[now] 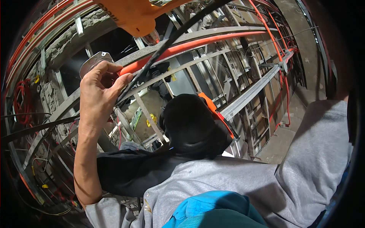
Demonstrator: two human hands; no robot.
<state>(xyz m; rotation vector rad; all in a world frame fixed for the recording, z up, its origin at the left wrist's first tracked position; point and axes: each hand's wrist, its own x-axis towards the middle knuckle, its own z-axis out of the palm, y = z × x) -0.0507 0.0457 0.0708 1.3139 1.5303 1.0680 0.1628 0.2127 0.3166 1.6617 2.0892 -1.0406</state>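
Note:
My left hand is raised at the left, its thumb and fingers pinched together at the near end of a long orange conduit. Just beyond the fingers is a rounded metal electrical box, partly covered by my hand. The conduit runs away to the right beside a grey metal rail. A black cable passes close in front of the conduit, next to my thumb. On the right my grey sleeve reaches up past the picture's edge, so my right hand is out of sight.
A person in a black head covering is right in front of me, below the conduit. An orange plastic body hangs overhead. Metal framing, more orange conduits and a coiled red cable surround us.

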